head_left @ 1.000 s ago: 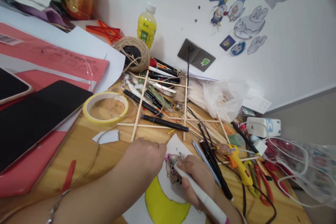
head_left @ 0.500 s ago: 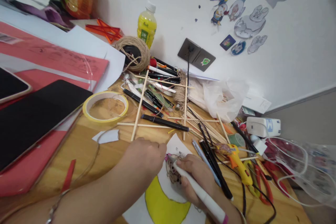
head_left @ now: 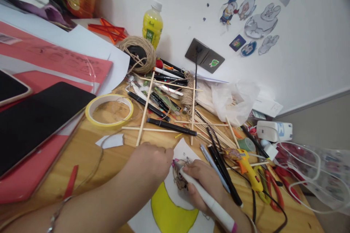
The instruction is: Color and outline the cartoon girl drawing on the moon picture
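Note:
My right hand (head_left: 206,178) is closed round a white marker (head_left: 209,202) with a magenta end cap. Its grey tip meets a small cartoon figure (head_left: 180,180) on a sheet of white paper (head_left: 169,193), by a pink patch at the figure's top. Below the figure the paper shows a yellow crescent (head_left: 173,211). Curled like a fist, my left hand (head_left: 154,162) rests at the paper's upper left edge, close to the marker tip. Its fingertips face away from me, so what they pinch, if anything, is hidden.
Thin wooden sticks (head_left: 145,109) and black markers lie beyond my hands. A yellow tape roll (head_left: 109,111) sits at left, near a black tablet (head_left: 46,120). To the right are a yellow glue gun (head_left: 250,171), pliers (head_left: 275,191) and cables. A drink bottle (head_left: 152,25) stands behind.
The marker tip has shifted very slightly on the figure, near the pink patch. My left hand stays in place.

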Motion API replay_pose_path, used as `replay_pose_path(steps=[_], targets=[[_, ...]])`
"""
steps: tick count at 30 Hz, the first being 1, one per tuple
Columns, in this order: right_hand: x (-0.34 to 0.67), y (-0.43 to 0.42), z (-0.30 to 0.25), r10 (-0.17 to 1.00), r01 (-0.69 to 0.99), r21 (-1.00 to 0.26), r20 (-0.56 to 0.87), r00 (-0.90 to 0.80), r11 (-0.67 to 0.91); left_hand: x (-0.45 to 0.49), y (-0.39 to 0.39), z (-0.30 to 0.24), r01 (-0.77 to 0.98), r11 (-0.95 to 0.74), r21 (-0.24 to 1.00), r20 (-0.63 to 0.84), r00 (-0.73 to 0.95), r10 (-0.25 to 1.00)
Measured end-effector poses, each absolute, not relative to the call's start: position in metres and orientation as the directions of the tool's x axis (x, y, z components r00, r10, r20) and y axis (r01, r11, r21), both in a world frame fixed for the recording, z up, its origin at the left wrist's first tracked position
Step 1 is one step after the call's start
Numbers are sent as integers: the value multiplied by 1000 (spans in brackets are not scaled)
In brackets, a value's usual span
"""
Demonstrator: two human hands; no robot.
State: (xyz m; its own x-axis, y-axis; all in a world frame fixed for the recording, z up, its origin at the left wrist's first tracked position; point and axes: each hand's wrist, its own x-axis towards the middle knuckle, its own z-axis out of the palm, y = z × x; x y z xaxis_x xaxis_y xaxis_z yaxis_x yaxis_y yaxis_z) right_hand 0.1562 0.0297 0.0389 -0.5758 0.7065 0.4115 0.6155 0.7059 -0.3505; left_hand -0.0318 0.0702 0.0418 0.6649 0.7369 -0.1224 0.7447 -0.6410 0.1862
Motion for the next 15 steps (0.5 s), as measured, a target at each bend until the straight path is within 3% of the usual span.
replay_pose_path(steps=[4, 11, 15], targets=[[154, 30, 38, 698, 610, -349, 452, -556, 712, -32, 70, 42, 740, -645, 192, -118, 670, 733], [153, 31, 40, 698, 602, -355, 408, -589, 715, -33, 70, 37, 744, -647, 165, -52, 662, 748], [153, 30, 42, 710, 621, -344, 371, -599, 704, -33, 70, 39, 727, -667, 164, -86, 684, 724]])
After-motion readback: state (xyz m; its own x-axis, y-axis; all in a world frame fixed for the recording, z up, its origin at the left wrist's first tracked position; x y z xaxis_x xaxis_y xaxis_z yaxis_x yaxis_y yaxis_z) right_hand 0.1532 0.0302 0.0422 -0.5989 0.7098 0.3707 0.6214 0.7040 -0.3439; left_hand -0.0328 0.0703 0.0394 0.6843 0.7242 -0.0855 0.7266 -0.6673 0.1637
